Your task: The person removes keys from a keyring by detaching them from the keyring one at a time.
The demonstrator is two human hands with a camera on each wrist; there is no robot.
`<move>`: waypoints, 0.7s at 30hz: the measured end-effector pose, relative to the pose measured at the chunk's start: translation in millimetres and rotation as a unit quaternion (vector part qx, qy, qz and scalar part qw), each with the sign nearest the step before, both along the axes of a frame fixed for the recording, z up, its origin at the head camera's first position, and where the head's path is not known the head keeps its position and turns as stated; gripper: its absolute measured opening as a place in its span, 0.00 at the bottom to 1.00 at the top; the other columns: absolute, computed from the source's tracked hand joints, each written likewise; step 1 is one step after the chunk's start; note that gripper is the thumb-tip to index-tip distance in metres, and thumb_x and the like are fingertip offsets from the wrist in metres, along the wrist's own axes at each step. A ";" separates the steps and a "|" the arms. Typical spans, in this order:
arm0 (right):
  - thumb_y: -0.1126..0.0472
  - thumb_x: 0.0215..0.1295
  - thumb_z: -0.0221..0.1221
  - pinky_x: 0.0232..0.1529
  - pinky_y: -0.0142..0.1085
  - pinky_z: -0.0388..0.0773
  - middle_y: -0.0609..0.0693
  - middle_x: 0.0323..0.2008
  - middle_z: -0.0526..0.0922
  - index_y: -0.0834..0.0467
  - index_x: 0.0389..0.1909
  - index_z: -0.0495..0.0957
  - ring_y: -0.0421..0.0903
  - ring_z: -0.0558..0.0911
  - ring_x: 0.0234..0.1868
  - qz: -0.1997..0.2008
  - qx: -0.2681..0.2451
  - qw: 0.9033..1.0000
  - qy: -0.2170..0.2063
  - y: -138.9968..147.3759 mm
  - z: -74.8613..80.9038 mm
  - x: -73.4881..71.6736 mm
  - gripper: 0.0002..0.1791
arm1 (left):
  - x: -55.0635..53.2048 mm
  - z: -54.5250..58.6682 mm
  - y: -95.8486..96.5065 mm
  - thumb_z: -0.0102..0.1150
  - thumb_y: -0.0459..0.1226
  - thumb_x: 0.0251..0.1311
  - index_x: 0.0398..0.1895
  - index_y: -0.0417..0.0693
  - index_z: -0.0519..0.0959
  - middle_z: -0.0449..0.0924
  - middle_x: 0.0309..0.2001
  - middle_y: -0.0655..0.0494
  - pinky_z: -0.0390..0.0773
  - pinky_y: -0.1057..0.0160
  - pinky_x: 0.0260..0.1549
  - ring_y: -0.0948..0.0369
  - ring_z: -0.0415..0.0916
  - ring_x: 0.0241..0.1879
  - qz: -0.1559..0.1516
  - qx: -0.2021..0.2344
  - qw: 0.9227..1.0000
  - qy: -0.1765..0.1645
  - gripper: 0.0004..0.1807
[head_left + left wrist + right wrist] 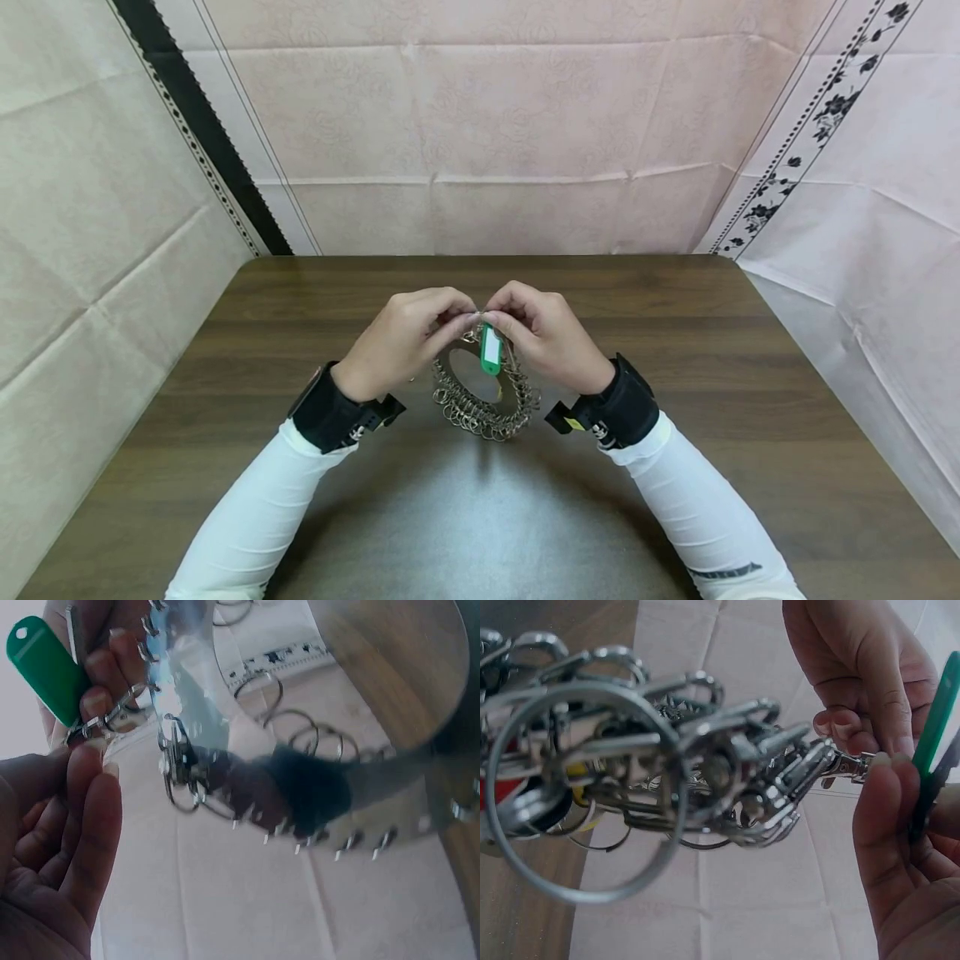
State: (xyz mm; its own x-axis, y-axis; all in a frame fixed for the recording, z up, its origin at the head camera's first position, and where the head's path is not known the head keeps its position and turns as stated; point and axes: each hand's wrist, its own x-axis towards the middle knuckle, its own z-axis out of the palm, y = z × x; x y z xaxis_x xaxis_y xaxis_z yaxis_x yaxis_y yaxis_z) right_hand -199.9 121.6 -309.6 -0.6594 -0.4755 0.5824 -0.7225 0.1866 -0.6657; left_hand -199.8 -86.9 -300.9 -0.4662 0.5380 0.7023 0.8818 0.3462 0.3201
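Above the table hangs a clear ring-shaped plate (480, 392) rimmed with metal clasps and split rings (589, 896). My left hand (390, 342) pinches a small metal clasp (846, 765) at the plate's upper edge. From the other side, my right hand (555, 342) pinches the small ring of a green key tag (491, 350), fingertips meeting those of the left. The tag has a white label and hangs below the fingertips in the head view. A narrow metal piece (73, 634) shows beside it. The fingers partly hide the exact joint.
The brown wooden table (750, 467) spreads around both arms. Pale cloth (510, 125) hangs behind it and at both sides. Black bands with cameras (330, 412) sit on both wrists, close to the plate's sides.
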 end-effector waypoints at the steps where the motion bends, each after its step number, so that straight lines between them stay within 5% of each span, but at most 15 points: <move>1: 0.63 0.68 0.55 0.21 0.32 0.70 0.49 0.28 0.80 0.61 0.36 0.76 0.43 0.73 0.21 0.000 -0.002 1.000 -0.003 0.1 0.1 0.0 0.05 | 0.2 -0.2 0.4 0.56 0.36 0.65 0.33 0.45 0.78 0.77 0.28 0.58 0.73 0.70 0.25 0.69 0.71 0.27 0.002 0.002 1.000 -0.003 0.05; 21: 0.62 0.67 0.56 0.21 0.31 0.69 0.51 0.27 0.79 0.62 0.36 0.76 0.43 0.73 0.21 -0.022 -0.039 0.998 -0.035 1.4 2.2 1.4 0.06 | -2.5 -13.8 13.5 0.57 0.35 0.64 0.35 0.42 0.79 0.77 0.25 0.57 0.76 0.68 0.23 0.67 0.75 0.26 0.015 0.110 0.993 -0.040 0.04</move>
State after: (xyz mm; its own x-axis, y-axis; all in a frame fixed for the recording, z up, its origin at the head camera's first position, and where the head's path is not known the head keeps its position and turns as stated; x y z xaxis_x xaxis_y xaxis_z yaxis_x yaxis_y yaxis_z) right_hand -198.5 123.0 -307.4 -0.7183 -0.4008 0.5686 -0.6667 0.1631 -0.7273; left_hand -202.3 -73.5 -314.6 -0.5393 0.3607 0.7609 0.8405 0.2855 0.4604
